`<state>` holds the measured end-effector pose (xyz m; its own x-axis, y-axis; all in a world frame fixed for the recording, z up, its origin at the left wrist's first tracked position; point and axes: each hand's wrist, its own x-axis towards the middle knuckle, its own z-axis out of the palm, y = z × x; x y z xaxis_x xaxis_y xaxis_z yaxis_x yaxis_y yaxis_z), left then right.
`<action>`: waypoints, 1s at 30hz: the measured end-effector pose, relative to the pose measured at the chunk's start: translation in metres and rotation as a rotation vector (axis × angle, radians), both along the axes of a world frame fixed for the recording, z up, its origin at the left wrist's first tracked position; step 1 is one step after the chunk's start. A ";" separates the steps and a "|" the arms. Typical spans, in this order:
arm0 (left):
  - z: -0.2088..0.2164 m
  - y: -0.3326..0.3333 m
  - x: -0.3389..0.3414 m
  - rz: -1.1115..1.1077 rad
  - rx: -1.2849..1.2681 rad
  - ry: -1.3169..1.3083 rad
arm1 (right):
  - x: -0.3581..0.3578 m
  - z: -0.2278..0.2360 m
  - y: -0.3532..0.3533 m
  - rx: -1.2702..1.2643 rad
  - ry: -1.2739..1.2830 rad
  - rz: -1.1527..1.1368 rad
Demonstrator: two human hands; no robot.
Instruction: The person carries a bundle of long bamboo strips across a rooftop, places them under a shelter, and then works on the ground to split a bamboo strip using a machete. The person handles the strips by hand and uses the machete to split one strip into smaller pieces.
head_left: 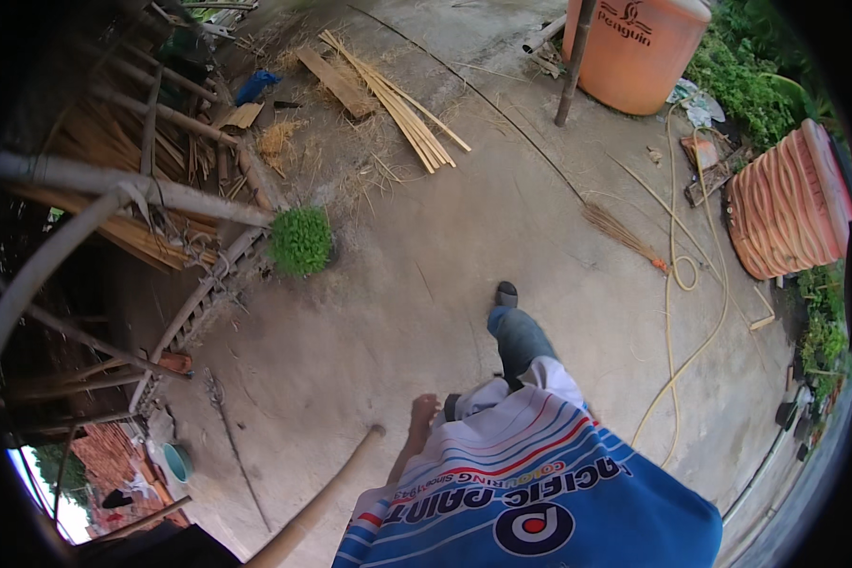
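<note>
My left hand (424, 409) hangs low at my left side, beside the pale hem of my blue and white shirt (540, 454). It is small and blurred, so its finger shape and anything in it cannot be made out. A light wooden or bamboo pole (322, 483) rises from the lower edge to the left of my left arm, its rounded end a little apart from the hand. What supports the pole is out of sight. My right hand does not show. One foot in a dark sandal (507, 294) is forward on the concrete ground (417, 322).
Pale split strips (398, 104) and a flat board (336, 83) lie ahead. A pole frame (161, 189) stands at left beside a green plant (301, 241). At right are a stick broom (625, 235), a loose hose (672, 312), an orange tank (634, 62) and a ridged orange container (788, 204).
</note>
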<state>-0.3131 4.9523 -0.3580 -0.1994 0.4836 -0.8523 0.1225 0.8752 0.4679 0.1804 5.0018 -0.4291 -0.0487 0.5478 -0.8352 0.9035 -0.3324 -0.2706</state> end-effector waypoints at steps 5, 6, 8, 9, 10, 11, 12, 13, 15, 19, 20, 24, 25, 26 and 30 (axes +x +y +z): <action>0.021 0.126 -0.015 -0.039 0.058 0.150 | -0.097 0.036 0.394 0.512 0.021 0.165; 0.026 0.174 -0.017 -0.018 0.121 0.179 | -0.111 0.065 0.468 0.621 0.126 0.107; 0.017 0.245 -0.028 0.056 0.183 0.250 | -0.159 0.111 0.601 0.846 0.414 -0.015; 0.008 0.283 -0.038 0.039 0.171 0.273 | -0.183 0.147 0.654 0.785 0.496 -0.125; -0.006 0.311 -0.048 -0.007 0.104 0.300 | -0.214 0.186 0.696 0.789 0.583 -0.169; -0.005 0.342 -0.051 0.045 0.124 0.289 | -0.239 0.210 0.730 0.799 0.657 -0.222; 0.004 0.377 -0.053 0.089 0.150 0.277 | -0.255 0.211 0.757 0.807 0.704 -0.273; 0.011 0.410 -0.055 0.142 0.173 0.267 | -0.273 0.210 0.783 0.811 0.755 -0.318; -0.006 0.470 -0.066 0.172 0.189 0.191 | -0.298 0.186 0.826 0.819 0.752 -0.340; -0.019 0.618 -0.109 -0.028 0.301 0.214 | -0.305 0.030 0.849 0.674 0.428 -0.200; -0.022 0.660 -0.131 -0.076 0.266 0.239 | -0.311 0.000 0.850 0.557 0.266 -0.145; -0.043 0.807 -0.189 -0.238 0.113 0.219 | -0.325 -0.090 0.860 0.211 -0.077 -0.090; -0.054 0.845 -0.203 -0.258 0.089 0.208 | -0.345 -0.102 0.881 0.181 -0.099 -0.085; -0.072 0.869 -0.210 -0.279 0.103 0.286 | -0.370 -0.112 0.914 0.168 -0.032 -0.132; -0.103 0.903 -0.213 -0.375 0.036 0.508 | -0.443 -0.196 1.045 0.273 0.193 -0.131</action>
<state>-0.5264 5.8553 -0.4610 -0.3865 0.6257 -0.6776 0.6322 0.7146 0.2993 -0.2621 6.0469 -0.6249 -0.1059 0.7615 -0.6394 0.7812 -0.3341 -0.5273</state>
